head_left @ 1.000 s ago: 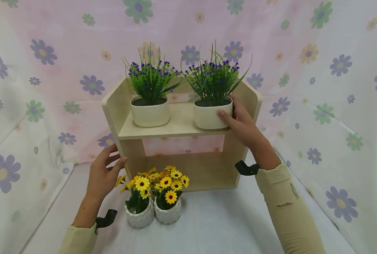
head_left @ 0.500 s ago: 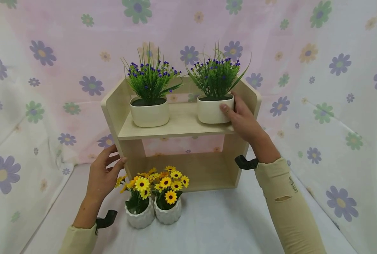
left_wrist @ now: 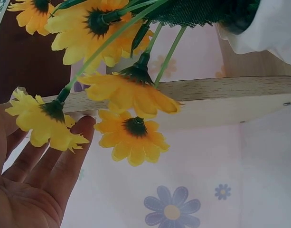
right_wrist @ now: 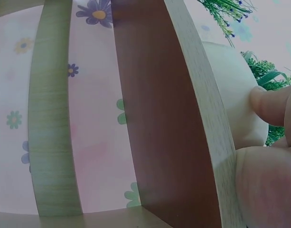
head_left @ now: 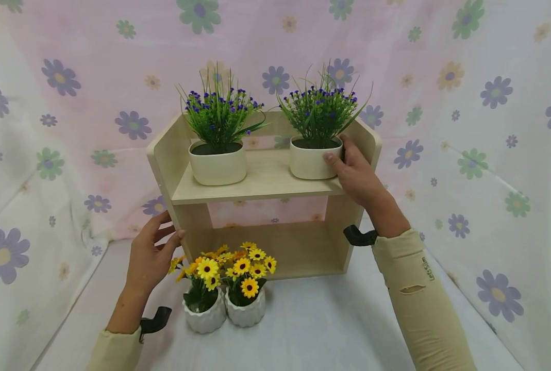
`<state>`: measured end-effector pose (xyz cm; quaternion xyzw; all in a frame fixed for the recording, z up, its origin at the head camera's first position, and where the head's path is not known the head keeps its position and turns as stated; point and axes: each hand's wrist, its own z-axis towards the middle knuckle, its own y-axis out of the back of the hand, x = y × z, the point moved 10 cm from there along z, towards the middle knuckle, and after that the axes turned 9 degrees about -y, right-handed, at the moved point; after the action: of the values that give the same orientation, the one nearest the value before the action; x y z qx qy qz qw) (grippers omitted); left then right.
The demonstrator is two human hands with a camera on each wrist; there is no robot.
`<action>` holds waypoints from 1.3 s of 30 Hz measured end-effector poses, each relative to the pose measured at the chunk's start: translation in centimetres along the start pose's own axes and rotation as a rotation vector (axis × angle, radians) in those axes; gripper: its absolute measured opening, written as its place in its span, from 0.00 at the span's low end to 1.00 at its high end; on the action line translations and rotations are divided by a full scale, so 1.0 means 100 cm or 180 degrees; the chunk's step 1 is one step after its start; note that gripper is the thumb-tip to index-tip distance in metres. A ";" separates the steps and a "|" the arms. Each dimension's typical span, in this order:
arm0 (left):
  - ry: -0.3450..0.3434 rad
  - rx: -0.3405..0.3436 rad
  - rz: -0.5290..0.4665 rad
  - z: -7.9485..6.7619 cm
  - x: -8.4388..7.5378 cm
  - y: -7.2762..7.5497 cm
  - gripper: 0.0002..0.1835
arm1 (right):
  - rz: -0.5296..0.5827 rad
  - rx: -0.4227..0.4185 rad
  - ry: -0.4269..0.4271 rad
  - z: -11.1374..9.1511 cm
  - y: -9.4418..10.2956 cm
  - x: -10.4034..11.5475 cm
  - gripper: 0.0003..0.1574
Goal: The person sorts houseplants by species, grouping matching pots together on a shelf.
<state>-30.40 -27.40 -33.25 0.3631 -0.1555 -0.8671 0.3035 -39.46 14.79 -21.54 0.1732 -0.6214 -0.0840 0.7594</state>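
Observation:
In the head view, my right hand (head_left: 361, 175) grips the right end of a cream oval flower pot (head_left: 310, 162), thumb on its front and fingers behind. Purple-flowered artificial grass (head_left: 319, 116) fills this pot, which sits on the upper board of a small wooden shelf (head_left: 266, 193). A matching potted plant (head_left: 218, 165) stands to its left on the same board. My left hand (head_left: 150, 252) touches the left side panel (head_left: 164, 159) of the shelf, its fingers fairly straight. The left wrist view has these fingers (left_wrist: 69, 161) against the panel, partly behind yellow flowers.
Two white ribbed pots (head_left: 246, 309) with yellow daisies stand side by side before the shelf's lower left, close to my left hand. The shelf's lower board (head_left: 303, 247) lies behind them. A white cloth (head_left: 312, 330) covers the table, and a flower-print curtain (head_left: 94, 51) surrounds it.
My right hand has moved the right purple-flowered pot slightly right and back on the upper board. My left hand and the daisy pots have stayed in place.

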 end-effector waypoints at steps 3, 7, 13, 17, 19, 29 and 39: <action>-0.0002 -0.0004 -0.0003 0.000 0.000 0.000 0.32 | 0.0030 -0.0021 -0.0030 0.001 0.000 0.000 0.51; -0.0006 0.0000 0.0009 0.000 0.000 0.000 0.32 | 0.0085 -0.0062 -0.0059 0.002 0.001 -0.002 0.50; -0.0027 -0.0003 -0.0032 0.001 -0.001 0.000 0.32 | 0.0055 -0.0163 -0.0060 0.003 0.003 -0.002 0.48; -0.0028 -0.0009 -0.0043 0.000 -0.003 0.001 0.32 | -0.0027 -0.0238 -0.0061 -0.001 0.003 -0.001 0.48; -0.0034 -0.0016 -0.0059 0.000 -0.004 0.001 0.32 | -0.0094 -0.0282 -0.0074 -0.003 0.004 -0.002 0.49; -0.0040 -0.0008 -0.0021 0.001 -0.005 0.001 0.32 | -0.0008 -0.0350 0.0227 -0.025 0.004 0.002 0.54; -0.0030 -0.0011 -0.0066 0.001 -0.004 0.001 0.32 | -0.0163 -0.0608 0.0343 -0.060 -0.001 -0.003 0.54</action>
<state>-30.21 -27.15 -32.90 0.3600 -0.1516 -0.8722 0.2944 -33.71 15.76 -22.81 0.1201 -0.5643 -0.1529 0.8024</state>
